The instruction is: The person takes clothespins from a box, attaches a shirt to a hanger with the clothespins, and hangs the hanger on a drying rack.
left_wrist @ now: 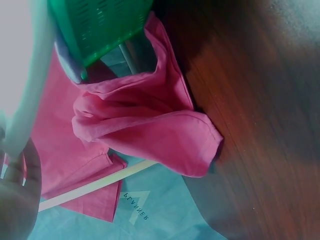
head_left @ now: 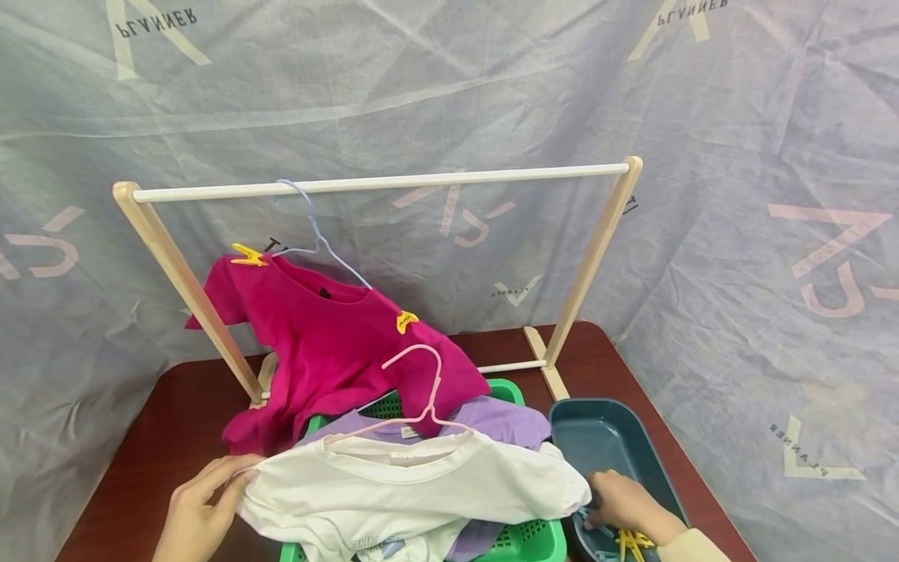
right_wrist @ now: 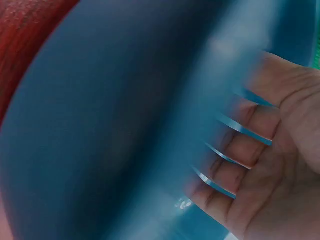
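Note:
A white T-shirt on a pink hanger lies over the green basket. My left hand pinches this shirt at its left sleeve end, thumb against fingers. The right hand reaches down into the dark blue tub, just beside the shirt's other sleeve. Blue clothespins and yellow clothespins lie in the tub around those fingers. In the right wrist view the palm faces the camera with fingers extended, their tips hidden behind the blurred tub wall.
A magenta T-shirt hangs by a blue hanger from the rack's white rail, with a yellow clothespin on one shoulder. Purple clothing fills part of the green basket. Grey fabric surrounds the brown table.

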A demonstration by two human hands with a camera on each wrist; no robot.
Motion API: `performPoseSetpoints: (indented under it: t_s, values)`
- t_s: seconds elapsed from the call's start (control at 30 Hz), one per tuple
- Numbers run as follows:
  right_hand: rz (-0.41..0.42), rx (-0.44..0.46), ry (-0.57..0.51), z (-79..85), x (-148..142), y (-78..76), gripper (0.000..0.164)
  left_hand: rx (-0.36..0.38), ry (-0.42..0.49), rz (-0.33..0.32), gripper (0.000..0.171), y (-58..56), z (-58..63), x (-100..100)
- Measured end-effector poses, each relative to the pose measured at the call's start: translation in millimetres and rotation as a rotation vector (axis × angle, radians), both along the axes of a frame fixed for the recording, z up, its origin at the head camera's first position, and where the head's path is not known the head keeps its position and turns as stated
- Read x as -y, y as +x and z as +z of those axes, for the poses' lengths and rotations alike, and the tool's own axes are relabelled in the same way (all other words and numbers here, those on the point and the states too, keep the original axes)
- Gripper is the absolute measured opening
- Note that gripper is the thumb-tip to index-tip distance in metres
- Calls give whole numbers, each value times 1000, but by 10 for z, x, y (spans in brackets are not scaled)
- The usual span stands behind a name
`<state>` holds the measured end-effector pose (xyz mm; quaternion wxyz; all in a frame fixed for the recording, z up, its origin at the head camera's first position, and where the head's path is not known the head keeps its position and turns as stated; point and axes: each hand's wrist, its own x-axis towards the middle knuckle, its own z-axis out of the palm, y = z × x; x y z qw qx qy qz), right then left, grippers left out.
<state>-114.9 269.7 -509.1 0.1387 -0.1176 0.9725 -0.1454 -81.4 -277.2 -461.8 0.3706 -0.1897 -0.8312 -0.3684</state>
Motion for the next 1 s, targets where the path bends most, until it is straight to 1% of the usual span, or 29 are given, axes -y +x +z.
performPoseSetpoints:
  t_s: [0.13, 0.2, 0.3, 0.33, 0.43, 0.53, 0.63, 0.73, 0.83, 0.93, 1.0]
  values:
    - [-54, -1, 22, -71, 11, 17, 34, -12, -4, 40, 34, 13, -6, -12]
    - [-63, -11, 25, -94, 10, 26, 34, -24, -1, 50, 28, 12, -3, -25]
    - [-58, -13, 24, -102, 4, 34, 34, -51, -5, 81, 10, 6, 0, -48]
    - [-53, -9, 22, -96, 0, 33, 34, -58, -5, 95, 9, 5, 0, -55]
    - [-51, 18, 15, -70, -8, 23, 29, -68, -9, 147, 10, 6, -7, -72]
    - [-57, 31, 20, -46, -18, 8, 26, -75, -9, 189, 24, 5, -29, -87]
    - [-60, 19, 20, -34, -34, -3, 23, -86, -7, 217, 27, -3, -52, -98]
    - [-32, -14, 13, -28, -66, -13, 21, -95, -6, 234, 26, -12, -74, -107]
    - [14, -69, 10, -10, -98, -33, 19, -111, 7, 246, 19, -25, -85, -119]
    - [15, -98, 16, 41, -109, -58, 18, -161, 31, 241, 10, -53, -90, -137]
    - [1, -99, 16, 85, -108, -79, 17, -189, 42, 240, 6, -70, -87, -147]
